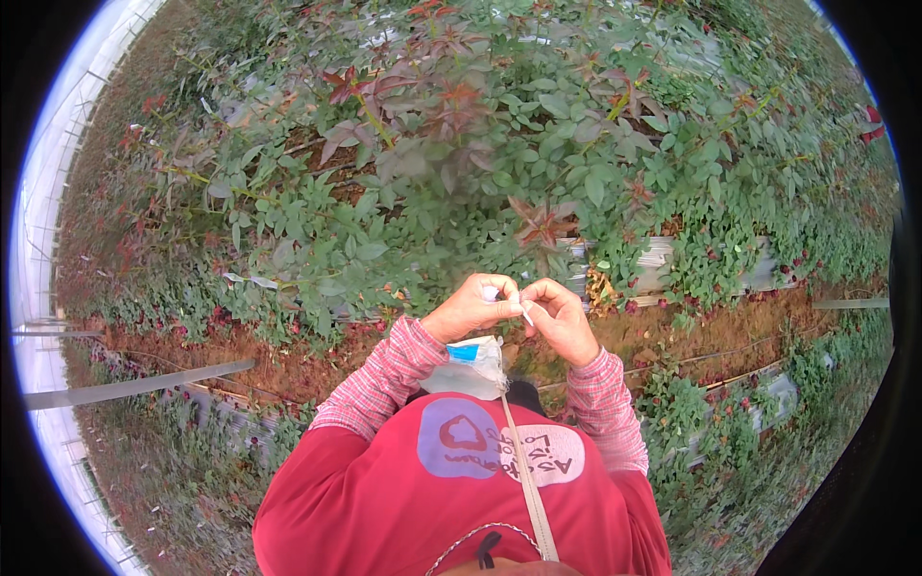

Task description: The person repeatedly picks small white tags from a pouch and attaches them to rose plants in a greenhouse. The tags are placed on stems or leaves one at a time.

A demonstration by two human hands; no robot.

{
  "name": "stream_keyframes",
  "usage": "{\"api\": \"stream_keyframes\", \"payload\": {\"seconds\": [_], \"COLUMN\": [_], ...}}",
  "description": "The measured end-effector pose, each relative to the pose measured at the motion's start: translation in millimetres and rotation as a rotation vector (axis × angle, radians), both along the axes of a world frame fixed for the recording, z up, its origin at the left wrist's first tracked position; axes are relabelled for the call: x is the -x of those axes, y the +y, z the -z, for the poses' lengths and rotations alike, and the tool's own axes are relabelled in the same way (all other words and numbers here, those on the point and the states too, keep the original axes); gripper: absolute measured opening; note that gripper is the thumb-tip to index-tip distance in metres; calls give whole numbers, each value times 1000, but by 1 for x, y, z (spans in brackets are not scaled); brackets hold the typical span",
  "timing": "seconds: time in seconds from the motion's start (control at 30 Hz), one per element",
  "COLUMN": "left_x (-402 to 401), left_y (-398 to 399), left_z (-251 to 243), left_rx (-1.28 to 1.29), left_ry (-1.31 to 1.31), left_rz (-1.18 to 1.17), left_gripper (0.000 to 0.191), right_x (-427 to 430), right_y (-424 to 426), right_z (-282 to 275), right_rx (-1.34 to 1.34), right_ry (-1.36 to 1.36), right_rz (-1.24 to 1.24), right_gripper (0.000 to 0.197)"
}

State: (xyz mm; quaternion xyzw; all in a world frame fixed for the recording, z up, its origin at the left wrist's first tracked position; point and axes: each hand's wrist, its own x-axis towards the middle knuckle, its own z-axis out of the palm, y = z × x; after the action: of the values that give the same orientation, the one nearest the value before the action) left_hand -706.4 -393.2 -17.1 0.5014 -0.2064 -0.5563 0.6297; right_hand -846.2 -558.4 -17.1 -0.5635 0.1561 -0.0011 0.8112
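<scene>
My left hand (481, 306) and my right hand (560, 317) meet in front of my chest, fingertips almost touching. Between the fingers of both is a small white strip (528, 315), its material unclear. More white material (490, 293) shows inside the curled fingers of my left hand. Just below the hands, a whitish bag (468, 371) with a blue patch hangs at my waist from a pale strap (529, 482). Its contents are hidden. Leafy rose bushes (432, 194) with green and reddish leaves stand right beyond my hands.
A soil path (302, 367) crosses behind the hands, strewn with dark red petals. Pale plastic sheeting (652, 263) lies under the bushes. A grey post (144, 385) reaches in from the left, and another (850, 304) stands at the right. More plants (720, 417) grow on the near side.
</scene>
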Motion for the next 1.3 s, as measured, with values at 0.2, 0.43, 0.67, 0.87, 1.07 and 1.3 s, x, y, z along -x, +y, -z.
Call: {"api": "stream_keyframes", "payload": {"seconds": [0.2,0.43,0.67,0.87,1.07,1.3], "left_x": [9,-6,5,28,44,40], "left_y": [-22,-49,-71,-111,-179,-314], "left_z": [-18,-37,-37,-35,-43,-81], "left_rx": [-2,33,165,239,273,497], "left_ry": [-36,-223,-101,-111,-311,-517], "left_rz": [-24,-42,79,345,384,-181], "left_gripper": [20,21,17,17,15,7], "right_x": [2,-13,19,70,97,93], "right_y": [-21,-39,-54,-72,-114,-253], "right_z": [-7,-35,-59,-82,-92,-119], "right_rx": [-32,106,260,237,338,494], "right_ry": [-87,-142,54,147,166,-31], "right_rz": [40,163,64,178,334,437], "right_gripper": [10,12,13,11,12,13]}}
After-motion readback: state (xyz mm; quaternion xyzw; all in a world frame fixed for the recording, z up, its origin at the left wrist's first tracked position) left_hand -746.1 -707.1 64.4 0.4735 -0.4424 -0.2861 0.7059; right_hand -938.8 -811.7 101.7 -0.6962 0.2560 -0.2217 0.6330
